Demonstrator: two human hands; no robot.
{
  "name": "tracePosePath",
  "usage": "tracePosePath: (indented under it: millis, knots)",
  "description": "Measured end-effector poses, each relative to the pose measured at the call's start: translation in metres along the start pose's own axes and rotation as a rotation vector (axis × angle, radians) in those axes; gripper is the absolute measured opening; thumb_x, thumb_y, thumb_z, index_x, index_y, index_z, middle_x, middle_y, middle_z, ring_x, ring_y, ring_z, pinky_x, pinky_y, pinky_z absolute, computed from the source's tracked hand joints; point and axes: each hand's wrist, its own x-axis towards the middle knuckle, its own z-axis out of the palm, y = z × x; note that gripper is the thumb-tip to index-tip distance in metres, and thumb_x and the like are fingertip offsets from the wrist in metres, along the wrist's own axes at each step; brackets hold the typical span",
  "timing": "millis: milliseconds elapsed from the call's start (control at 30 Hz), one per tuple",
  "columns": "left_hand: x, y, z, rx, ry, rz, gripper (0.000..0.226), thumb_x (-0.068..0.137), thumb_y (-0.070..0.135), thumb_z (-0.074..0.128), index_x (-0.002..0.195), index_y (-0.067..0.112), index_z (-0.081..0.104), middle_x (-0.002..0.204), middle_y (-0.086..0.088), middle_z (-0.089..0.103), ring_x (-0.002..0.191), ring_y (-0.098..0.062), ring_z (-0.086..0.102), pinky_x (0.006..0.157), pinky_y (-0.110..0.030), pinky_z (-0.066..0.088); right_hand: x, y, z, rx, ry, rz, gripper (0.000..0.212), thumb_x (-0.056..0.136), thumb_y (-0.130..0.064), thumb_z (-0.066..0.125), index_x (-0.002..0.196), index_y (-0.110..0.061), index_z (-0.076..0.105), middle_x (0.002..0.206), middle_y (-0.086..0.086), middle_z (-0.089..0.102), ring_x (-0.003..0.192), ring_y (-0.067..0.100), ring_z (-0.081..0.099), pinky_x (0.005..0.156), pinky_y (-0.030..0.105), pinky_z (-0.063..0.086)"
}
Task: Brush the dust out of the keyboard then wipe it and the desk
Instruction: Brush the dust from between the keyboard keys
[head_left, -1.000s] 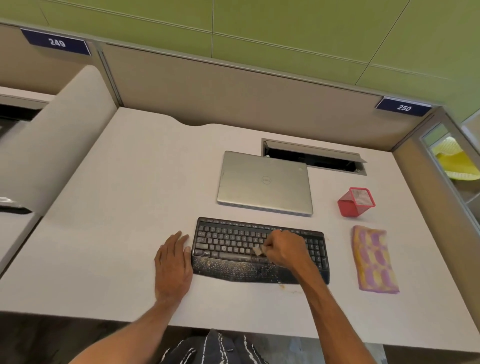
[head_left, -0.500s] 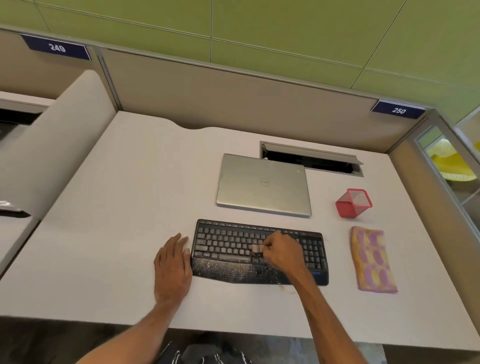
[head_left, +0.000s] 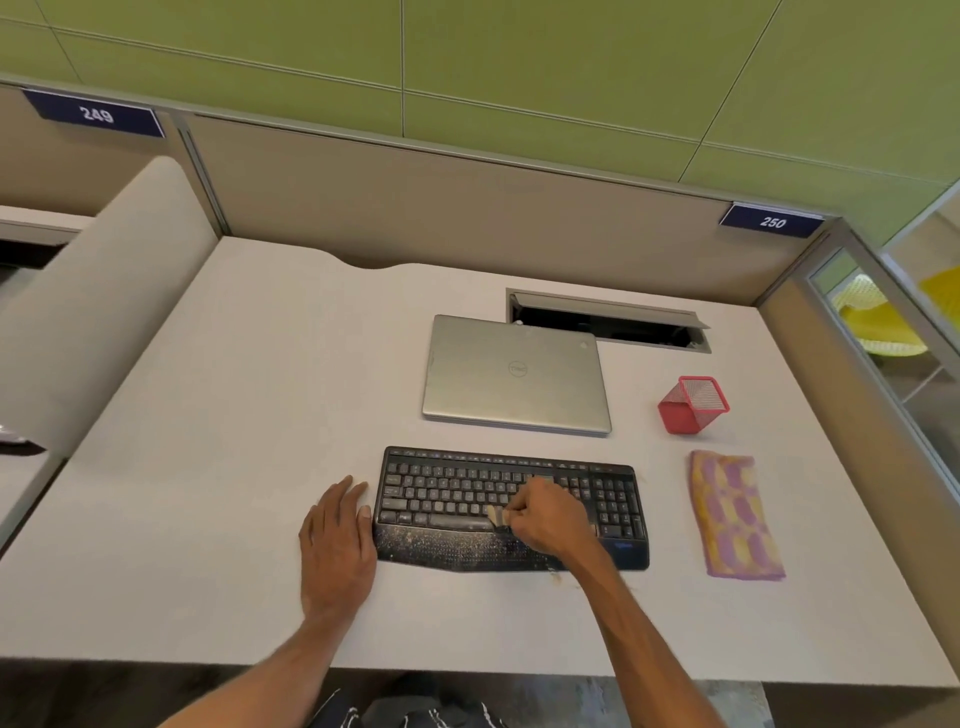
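Observation:
A black keyboard (head_left: 457, 493) lies on the white desk (head_left: 234, 415) near the front edge, its palm rest speckled with pale dust. My right hand (head_left: 548, 517) grips a small brush (head_left: 496, 516) whose pale bristles touch the lower key rows right of the space bar. My left hand (head_left: 337, 540) rests flat on the desk against the keyboard's left edge. A folded pink and yellow cloth (head_left: 732, 514) lies on the desk to the right of the keyboard.
A shut silver laptop (head_left: 514, 374) sits just behind the keyboard. A red mesh pen holder (head_left: 693, 405) lies tipped at the right, behind the cloth. An open cable hatch (head_left: 608, 322) is set in the desk at the back. Partition walls bound the desk.
My right hand has kept the brush moving in small strokes over the lower key rows, shifting slightly down and left. My left hand has stayed against the keyboard's left edge.

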Motion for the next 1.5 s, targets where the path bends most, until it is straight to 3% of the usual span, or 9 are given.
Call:
tracePosePath:
  millis: [200, 367, 500, 633, 767, 967, 1100, 1333, 1500]
  knots:
    - [0.000, -0.001, 0.001, -0.005, 0.006, -0.002, 0.046, 0.116, 0.038, 0.027, 0.150, 0.026, 0.056, 0.163, 0.006, 0.049, 0.155, -0.018, 0.041, 0.129, -0.046, 0.032, 0.000, 0.004, -0.005, 0.019, 0.146, 0.048, 0.016, 0.100, -0.036, 0.067, 0.102, -0.029, 0.080, 0.072, -0.018, 0.068, 0.056, 0.002, 0.056, 0.056, 0.020, 0.043]
    - [0.000, -0.001, 0.002, -0.003, 0.014, 0.000, 0.046, 0.116, 0.037, 0.028, 0.150, 0.025, 0.057, 0.162, 0.005, 0.050, 0.155, -0.019, 0.042, 0.128, -0.045, 0.031, -0.001, -0.005, -0.002, 0.016, 0.009, -0.015, 0.017, 0.098, -0.036, 0.067, 0.104, -0.028, 0.081, 0.089, -0.014, 0.077, 0.057, 0.005, 0.055, 0.053, 0.022, 0.047]
    - [-0.001, -0.001, 0.001, -0.009, 0.022, 0.003, 0.045, 0.115, 0.036, 0.030, 0.150, 0.025, 0.057, 0.162, 0.004, 0.051, 0.154, -0.020, 0.043, 0.128, -0.045, 0.032, 0.001, -0.012, 0.000, -0.006, 0.153, -0.005, 0.018, 0.101, -0.036, 0.064, 0.105, -0.029, 0.080, 0.074, -0.015, 0.072, 0.055, 0.004, 0.056, 0.054, 0.021, 0.045]
    - [0.000, -0.001, 0.002, -0.015, 0.014, -0.001, 0.046, 0.116, 0.037, 0.029, 0.151, 0.025, 0.056, 0.163, 0.004, 0.049, 0.154, -0.019, 0.042, 0.128, -0.046, 0.032, 0.004, -0.020, 0.007, -0.044, 0.060, -0.020, 0.017, 0.098, -0.030, 0.066, 0.102, -0.024, 0.082, 0.080, -0.012, 0.075, 0.060, 0.004, 0.060, 0.062, 0.026, 0.056]
    - [0.000, -0.002, 0.002, -0.008, 0.010, -0.008, 0.046, 0.116, 0.038, 0.028, 0.151, 0.027, 0.055, 0.163, 0.005, 0.049, 0.154, -0.019, 0.042, 0.128, -0.046, 0.033, 0.006, -0.026, 0.005, 0.010, -0.031, -0.058, 0.017, 0.098, -0.033, 0.068, 0.104, -0.027, 0.082, 0.080, -0.017, 0.073, 0.056, 0.004, 0.053, 0.054, 0.022, 0.045]
    - [0.000, -0.003, 0.002, -0.011, 0.013, -0.001, 0.046, 0.116, 0.037, 0.029, 0.151, 0.026, 0.056, 0.163, 0.005, 0.050, 0.154, -0.019, 0.042, 0.128, -0.046, 0.033, 0.006, -0.025, 0.007, -0.032, 0.192, -0.003, 0.018, 0.101, -0.034, 0.062, 0.101, -0.028, 0.080, 0.070, -0.015, 0.069, 0.055, 0.003, 0.057, 0.060, 0.025, 0.052]
    - [0.001, -0.004, 0.002, -0.005, 0.002, -0.003, 0.047, 0.116, 0.038, 0.027, 0.152, 0.026, 0.055, 0.164, 0.005, 0.049, 0.155, -0.018, 0.041, 0.129, -0.045, 0.032, 0.005, -0.022, 0.009, -0.082, 0.119, 0.008, 0.015, 0.097, -0.027, 0.066, 0.092, -0.024, 0.079, 0.072, -0.012, 0.071, 0.061, 0.005, 0.062, 0.073, 0.033, 0.062]
    - [0.001, -0.003, 0.002, -0.013, -0.008, -0.004, 0.048, 0.116, 0.040, 0.026, 0.152, 0.026, 0.054, 0.164, 0.004, 0.048, 0.155, -0.019, 0.041, 0.128, -0.048, 0.033, 0.008, -0.013, 0.008, 0.211, -0.002, 0.006, 0.016, 0.097, -0.035, 0.070, 0.106, -0.028, 0.082, 0.082, -0.016, 0.073, 0.061, 0.005, 0.054, 0.054, 0.022, 0.043]
    - [-0.001, -0.002, 0.000, -0.014, -0.004, -0.003, 0.048, 0.116, 0.039, 0.026, 0.152, 0.025, 0.055, 0.164, 0.003, 0.049, 0.155, -0.020, 0.041, 0.129, -0.047, 0.032, 0.000, -0.004, 0.006, 0.006, 0.117, -0.064, 0.019, 0.100, -0.037, 0.063, 0.111, -0.037, 0.079, 0.090, -0.018, 0.077, 0.058, 0.004, 0.060, 0.054, 0.022, 0.050]
